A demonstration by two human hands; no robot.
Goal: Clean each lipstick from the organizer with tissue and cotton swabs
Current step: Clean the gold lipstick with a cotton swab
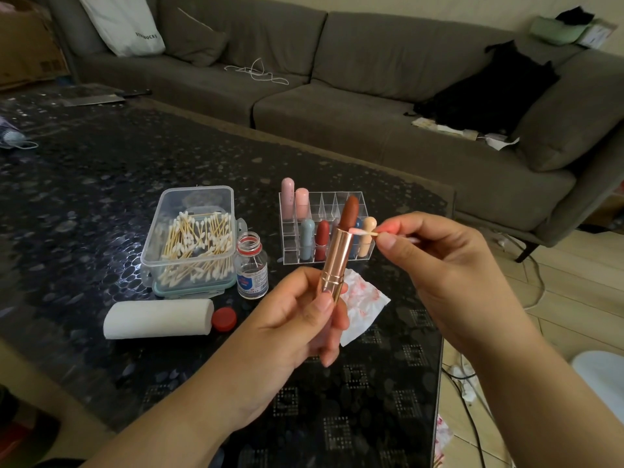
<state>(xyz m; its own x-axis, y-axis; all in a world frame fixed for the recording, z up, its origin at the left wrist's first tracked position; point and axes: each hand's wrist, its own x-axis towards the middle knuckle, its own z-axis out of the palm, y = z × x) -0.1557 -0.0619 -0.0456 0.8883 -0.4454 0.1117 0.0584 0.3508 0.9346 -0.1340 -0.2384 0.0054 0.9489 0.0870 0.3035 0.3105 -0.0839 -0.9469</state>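
The lipstick (338, 251) (bullet extended) stood upright above the table (101, 204), gripped at its base by the left hand (297, 319). The right hand (435, 265) pinched a swab (363, 232), tip touching the bullet. The organizer (324, 228) sat behind.

Single head-worn view, looking forward and down, close above the lipstick (337, 255) gripped in front; table (101, 184) beyond, sofa (371, 106) farther behind.
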